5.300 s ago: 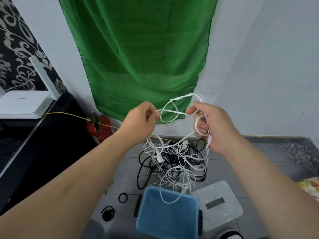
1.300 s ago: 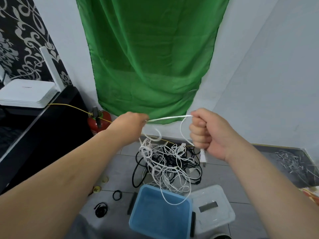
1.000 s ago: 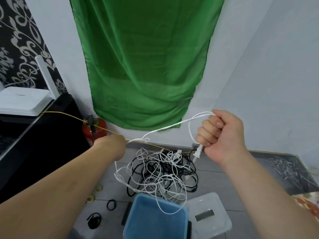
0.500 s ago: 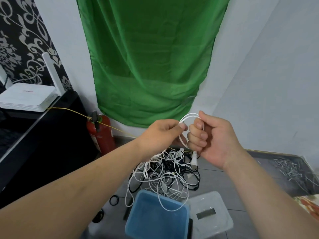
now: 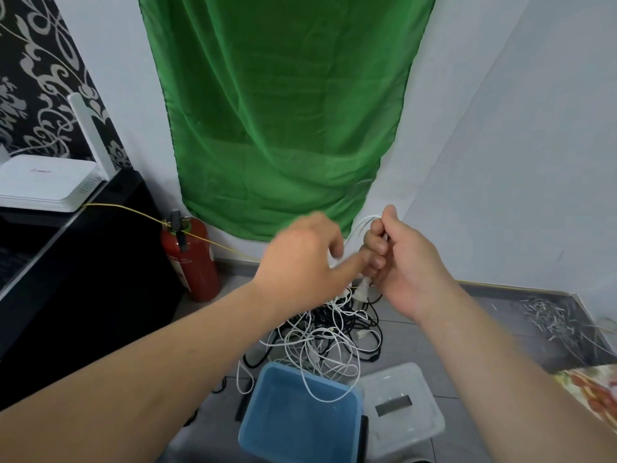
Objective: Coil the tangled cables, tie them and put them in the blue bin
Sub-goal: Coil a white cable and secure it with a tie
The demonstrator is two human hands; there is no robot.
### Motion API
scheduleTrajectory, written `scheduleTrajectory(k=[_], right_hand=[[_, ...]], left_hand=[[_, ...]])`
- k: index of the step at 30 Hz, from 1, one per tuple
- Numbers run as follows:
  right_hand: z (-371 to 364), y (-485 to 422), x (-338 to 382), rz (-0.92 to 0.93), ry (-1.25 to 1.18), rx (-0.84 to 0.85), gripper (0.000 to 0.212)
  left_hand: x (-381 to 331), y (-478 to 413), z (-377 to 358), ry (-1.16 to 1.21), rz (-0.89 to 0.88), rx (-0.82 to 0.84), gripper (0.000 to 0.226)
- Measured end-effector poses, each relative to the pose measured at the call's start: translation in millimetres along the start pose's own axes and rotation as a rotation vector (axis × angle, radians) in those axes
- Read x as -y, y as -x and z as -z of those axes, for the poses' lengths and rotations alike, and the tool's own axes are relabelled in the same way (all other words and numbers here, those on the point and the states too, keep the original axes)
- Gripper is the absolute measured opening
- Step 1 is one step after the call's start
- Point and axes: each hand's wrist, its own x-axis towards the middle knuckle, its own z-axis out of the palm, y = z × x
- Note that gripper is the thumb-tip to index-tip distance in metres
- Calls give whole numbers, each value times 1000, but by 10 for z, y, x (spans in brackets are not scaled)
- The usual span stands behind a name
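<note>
My right hand [image 5: 405, 262] grips a small coil of white cable [image 5: 366, 222]; a loop sticks out above the fist and a white plug [image 5: 364, 291] hangs below it. My left hand [image 5: 302, 259] is motion-blurred right beside it, its forefinger reaching to the right fist, and it seems to pinch the same cable. From the hands the cable drops to a tangle of white and black cables [image 5: 320, 332] on the grey floor. The blue bin [image 5: 293, 429] stands open below the tangle, with one white loop hanging over its far rim.
A clear plastic lid [image 5: 397, 406] lies right of the bin. A red fire extinguisher [image 5: 192, 262] stands by the wall next to a black cabinet [image 5: 83, 279] bearing a white router [image 5: 43, 185]. Green cloth [image 5: 283, 111] hangs ahead. Metal scraps [image 5: 551, 319] lie on the right.
My left hand pulled out to the left along the cable, came back to the right fist and now sweeps beside it. The coil in my right hand has gained a loop.
</note>
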Motion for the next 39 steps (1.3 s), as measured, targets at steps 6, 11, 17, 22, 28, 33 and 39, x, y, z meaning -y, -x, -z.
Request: scheduleTrajectory(k=[6, 11, 17, 22, 28, 33, 39], right_hand=[[-42, -30, -13, 17, -7, -3, 40], [6, -42, -12, 0, -38, -5, 36], [78, -16, 70, -118, -58, 166, 36], [77, 40, 99, -171, -31, 288, 38], [69, 18, 66, -283, 81, 316, 38], [100, 6, 31, -401, 208, 228, 41], [68, 28, 18, -374, 268, 234, 39]], left_hand=[[-42, 106, -174, 189, 128, 397, 41], [17, 137, -160, 151, 68, 565, 47], [145, -50, 34, 138, 157, 403, 23], [154, -131, 81, 558, 383, 274, 51], [81, -177, 49, 570, 134, 256, 28], [168, -207, 110, 118, -121, 310, 15], [134, -216, 130, 42, -57, 277, 14]])
